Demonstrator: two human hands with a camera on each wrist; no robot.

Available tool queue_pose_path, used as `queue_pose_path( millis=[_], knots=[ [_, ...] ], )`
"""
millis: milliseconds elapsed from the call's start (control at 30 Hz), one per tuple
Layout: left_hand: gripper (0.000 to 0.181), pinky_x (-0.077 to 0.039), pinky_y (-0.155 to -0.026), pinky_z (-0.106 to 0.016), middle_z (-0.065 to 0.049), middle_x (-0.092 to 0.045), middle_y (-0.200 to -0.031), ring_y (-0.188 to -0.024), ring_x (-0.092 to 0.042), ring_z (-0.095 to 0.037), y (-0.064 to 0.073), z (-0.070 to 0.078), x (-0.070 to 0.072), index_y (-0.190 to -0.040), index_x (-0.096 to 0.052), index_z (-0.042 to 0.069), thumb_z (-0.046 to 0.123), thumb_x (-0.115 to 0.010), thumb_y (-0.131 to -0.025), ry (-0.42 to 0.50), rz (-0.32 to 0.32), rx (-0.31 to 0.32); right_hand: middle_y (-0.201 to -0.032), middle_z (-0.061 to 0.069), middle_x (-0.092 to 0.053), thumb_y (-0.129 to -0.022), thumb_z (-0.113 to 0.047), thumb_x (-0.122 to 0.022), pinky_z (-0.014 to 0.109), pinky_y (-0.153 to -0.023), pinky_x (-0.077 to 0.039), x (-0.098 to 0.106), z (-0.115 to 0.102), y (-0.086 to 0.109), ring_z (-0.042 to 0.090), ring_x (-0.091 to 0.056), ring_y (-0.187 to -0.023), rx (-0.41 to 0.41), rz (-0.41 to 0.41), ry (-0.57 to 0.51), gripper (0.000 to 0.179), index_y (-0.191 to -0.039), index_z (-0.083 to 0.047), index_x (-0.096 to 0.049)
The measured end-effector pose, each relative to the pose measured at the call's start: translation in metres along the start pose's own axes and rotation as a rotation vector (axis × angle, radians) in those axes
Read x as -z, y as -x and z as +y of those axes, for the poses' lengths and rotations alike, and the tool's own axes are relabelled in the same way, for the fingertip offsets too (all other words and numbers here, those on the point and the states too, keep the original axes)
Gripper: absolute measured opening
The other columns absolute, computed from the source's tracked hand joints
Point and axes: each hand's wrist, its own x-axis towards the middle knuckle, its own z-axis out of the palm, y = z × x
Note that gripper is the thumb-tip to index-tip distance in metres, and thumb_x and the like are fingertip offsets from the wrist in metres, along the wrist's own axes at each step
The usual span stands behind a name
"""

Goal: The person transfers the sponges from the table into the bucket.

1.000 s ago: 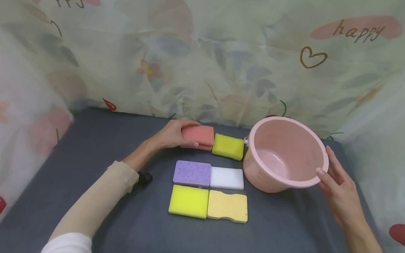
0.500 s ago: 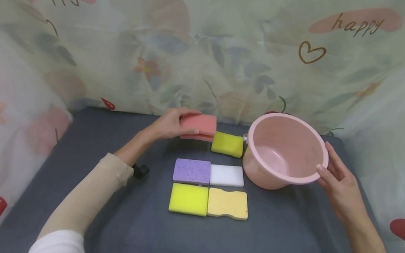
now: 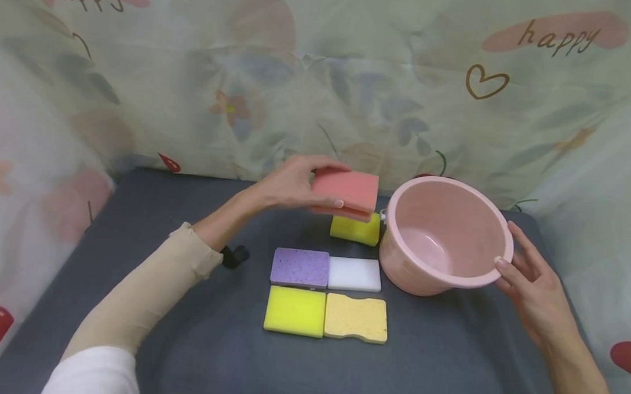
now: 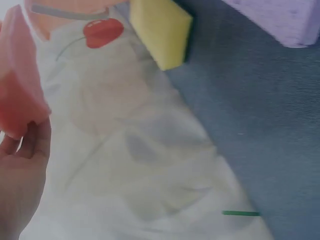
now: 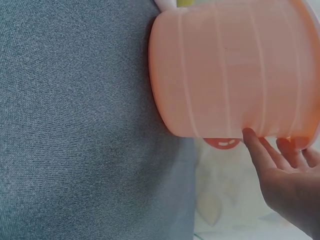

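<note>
My left hand (image 3: 292,183) grips a pink sponge (image 3: 349,188) that shows two layers, raised above the table just left of the bucket. In the left wrist view, the pink sponge (image 4: 20,75) stands at the left edge with fingers round its lower end. A pink bucket (image 3: 419,276) stands on the right, its mouth tilted toward me. My right hand (image 3: 534,288) holds its rim on the right side, thumb on the lip and fingers against the outer wall, as the right wrist view also shows. Partly hidden behind the pink sponge lies a yellow-green sponge (image 3: 353,230).
On the dark grey table (image 3: 288,370), a purple sponge (image 3: 299,268) and a white sponge (image 3: 354,274) lie side by side. Closer to me are a bright yellow sponge (image 3: 294,311) and a pale orange wavy-edged sponge (image 3: 356,318). A patterned curtain (image 3: 194,71) rises behind the table.
My left hand has lifted the pink sponge off the table and carried it right, over the yellow-green sponge toward the bucket. The right hand stays on the bucket rim.
</note>
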Motion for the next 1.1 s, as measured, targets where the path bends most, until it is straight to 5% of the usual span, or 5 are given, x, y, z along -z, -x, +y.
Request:
queue_pose_path(
  millis=[433, 833, 1100],
  knots=[
    [0.064, -0.045, -0.088, -0.029, 0.009, -0.061, -0.129, -0.108, -0.053, -0.005, -0.043, 0.047, -0.009, -0.135, -0.063, 0.022, 0.053, -0.077, -0.081, -0.02, -0.075, -0.17, -0.165, 0.006, -0.017, -0.099, -0.002, -0.058, 0.016, -0.083, -0.05, 0.001, -0.001, -0.001, -0.005, -0.057, -0.115, -0.006, 0.001, -0.001, 0.075, -0.16, -0.024, -0.022],
    [0.065, -0.041, -0.09, -0.017, 0.012, -0.063, -0.129, -0.112, -0.053, 0.002, -0.073, 0.071, -0.036, -0.133, -0.064, 0.026, 0.057, -0.078, -0.078, -0.07, -0.109, -0.165, -0.165, 0.001, -0.015, -0.099, -0.007, -0.059, 0.014, -0.081, -0.05, 0.0, -0.002, 0.0, -0.005, -0.052, -0.121, -0.04, 0.018, 0.043, 0.074, -0.159, -0.03, -0.022],
    [0.066, -0.041, -0.088, -0.015, 0.007, -0.062, -0.125, -0.108, -0.053, -0.002, -0.083, 0.083, -0.059, -0.136, -0.062, 0.021, 0.052, -0.078, -0.08, 0.018, -0.186, -0.21, -0.165, 0.0, -0.014, -0.1, -0.008, -0.059, 0.014, -0.081, -0.05, 0.001, -0.002, -0.001, 0.005, -0.041, -0.137, -0.059, 0.026, 0.037, 0.073, -0.158, -0.033, -0.023]
  ],
)
